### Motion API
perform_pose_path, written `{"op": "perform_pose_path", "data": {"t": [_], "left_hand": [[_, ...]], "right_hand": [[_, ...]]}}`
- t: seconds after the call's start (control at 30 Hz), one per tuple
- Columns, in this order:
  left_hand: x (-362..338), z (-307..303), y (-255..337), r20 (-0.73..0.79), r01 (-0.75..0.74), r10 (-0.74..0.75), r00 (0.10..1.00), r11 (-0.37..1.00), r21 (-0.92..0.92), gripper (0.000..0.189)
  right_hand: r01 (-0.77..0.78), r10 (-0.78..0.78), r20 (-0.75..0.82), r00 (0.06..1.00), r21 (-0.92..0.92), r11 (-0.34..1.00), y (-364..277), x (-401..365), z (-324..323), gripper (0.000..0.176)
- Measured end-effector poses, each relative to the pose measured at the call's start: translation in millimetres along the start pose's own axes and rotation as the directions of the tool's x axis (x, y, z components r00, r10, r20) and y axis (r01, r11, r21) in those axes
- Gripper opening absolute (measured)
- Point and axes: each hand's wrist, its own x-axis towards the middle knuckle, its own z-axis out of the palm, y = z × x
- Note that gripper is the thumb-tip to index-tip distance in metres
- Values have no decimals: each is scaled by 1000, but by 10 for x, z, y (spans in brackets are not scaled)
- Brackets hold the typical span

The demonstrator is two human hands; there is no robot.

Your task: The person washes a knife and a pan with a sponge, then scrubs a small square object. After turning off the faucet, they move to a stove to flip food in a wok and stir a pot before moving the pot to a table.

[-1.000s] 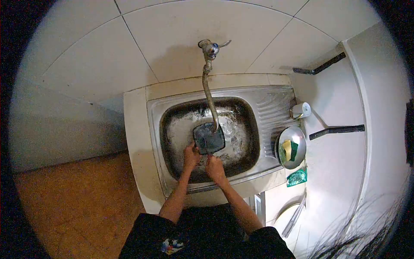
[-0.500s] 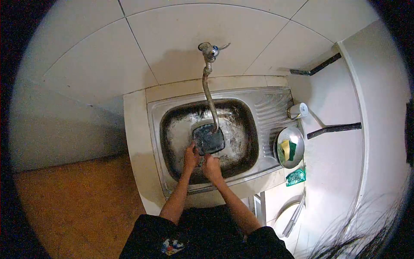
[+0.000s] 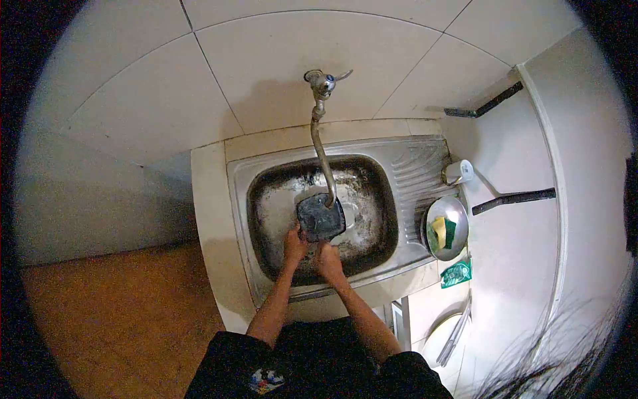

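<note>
Under the faucet spout [image 3: 327,179] I hold a black square tray with rounded corners [image 3: 320,223], its flat surface turned up toward me. My left hand [image 3: 295,246] grips it at the lower left corner, fingers partly tucked behind the edge. At the bottom edge, right of centre, my right hand [image 3: 328,259] is closed on the rim. Both hands are down inside the steel sink [image 3: 232,199], whose basin is stained dark along its walls.
On the ribbed drainboard [image 3: 415,163], to the right, a white mug [image 3: 463,171] lies on its side. A metal bowl [image 3: 456,207] holds a yellow and green sponge [image 3: 444,233]. Beside it lies a green packet [image 3: 456,273]. Metal utensils [image 3: 454,339] rest over a white plate [image 3: 435,342] lower right.
The tray has tipped slightly and sits a little lower under the spout. Both hands keep their hold on it, shifting only a little.
</note>
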Motion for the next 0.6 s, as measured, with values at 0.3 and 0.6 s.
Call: {"op": "perform_pose_path", "data": {"t": [0.3,0.6], "left_hand": [[-3,110,-109,-93,-31,26,995,999,-43,23],[104,-67,91,44,152,-147,988,978,-142,14]], "right_hand": [[-25,30,-85,996,56,998,169,46,176,9],[-81,82,-4,997,67,994,150,135,-23,21]]}}
